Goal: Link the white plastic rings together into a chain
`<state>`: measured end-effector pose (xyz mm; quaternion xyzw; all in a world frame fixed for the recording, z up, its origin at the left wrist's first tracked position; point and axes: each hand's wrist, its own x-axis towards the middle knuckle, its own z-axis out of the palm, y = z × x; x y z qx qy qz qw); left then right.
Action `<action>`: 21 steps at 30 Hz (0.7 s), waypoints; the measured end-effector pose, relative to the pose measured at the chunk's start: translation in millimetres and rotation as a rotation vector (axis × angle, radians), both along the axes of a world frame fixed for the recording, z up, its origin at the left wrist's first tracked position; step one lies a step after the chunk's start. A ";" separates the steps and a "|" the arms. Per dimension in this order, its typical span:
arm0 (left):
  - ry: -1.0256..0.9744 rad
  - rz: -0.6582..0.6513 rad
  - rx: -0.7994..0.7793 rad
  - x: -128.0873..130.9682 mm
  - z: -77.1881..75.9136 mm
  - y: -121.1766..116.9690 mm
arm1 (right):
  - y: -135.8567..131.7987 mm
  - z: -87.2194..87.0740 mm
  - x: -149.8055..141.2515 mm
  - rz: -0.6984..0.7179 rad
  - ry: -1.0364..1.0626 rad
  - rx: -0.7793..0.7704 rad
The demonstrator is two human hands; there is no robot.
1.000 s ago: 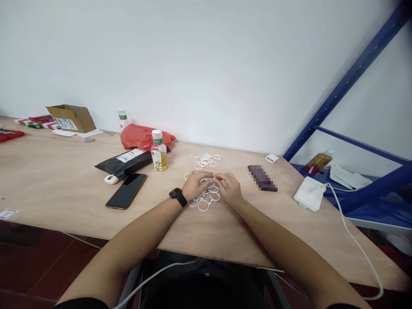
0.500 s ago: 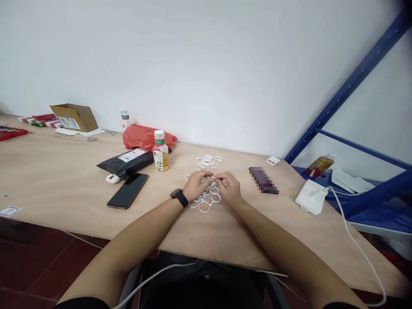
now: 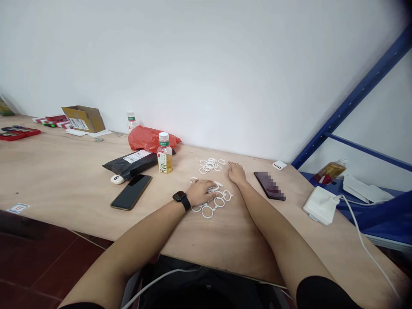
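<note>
My left hand, with a black watch on its wrist, rests palm down on a chain of linked white plastic rings in the middle of the wooden table; its fingers are curled over the rings. My right hand is stretched forward with fingers lying flat, right beside a loose pile of white rings further back. It holds nothing that I can see.
A black phone, a small white object, a black parcel, a tea bottle and a red bag lie to the left. Another phone, a white charger with cable and blue shelving are on the right.
My hands were together working on one ring of the chain. The right hand has let go and reached forward toward the far pile; the left stays on the chain. The camera shifted slightly.
</note>
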<state>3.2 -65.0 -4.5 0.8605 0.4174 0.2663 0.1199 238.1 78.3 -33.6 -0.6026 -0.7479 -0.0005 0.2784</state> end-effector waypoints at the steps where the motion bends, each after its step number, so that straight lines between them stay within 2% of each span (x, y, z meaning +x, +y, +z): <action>1: -0.009 -0.016 0.006 0.0 0.9 -0.5 | 7.5 -0.2 -2.5 -0.004 -0.038 -0.006; 5: -0.048 -0.059 0.001 -1.8 4.7 -0.4 | 19.8 2.3 -12.1 -0.004 -0.104 -0.049; 9: -0.101 -0.069 -0.009 -3.6 7.0 1.1 | 2.7 5.6 -8.1 -0.031 -0.129 -0.035; 12: -0.133 -0.057 0.000 -3.8 7.0 1.8 | -27.1 9.1 -1.0 -0.009 -0.088 0.026; 15: -0.183 -0.021 0.080 -3.6 7.0 2.0 | -67.3 15.0 1.1 0.121 0.004 0.128; 18: -0.245 -0.018 0.202 -2.6 8.3 0.7 | -110.2 22.0 -4.9 0.236 0.077 0.185; 21: -0.238 -0.046 0.240 0.1 10.1 -2.6 | -143.9 28.5 -16.8 0.322 0.178 0.211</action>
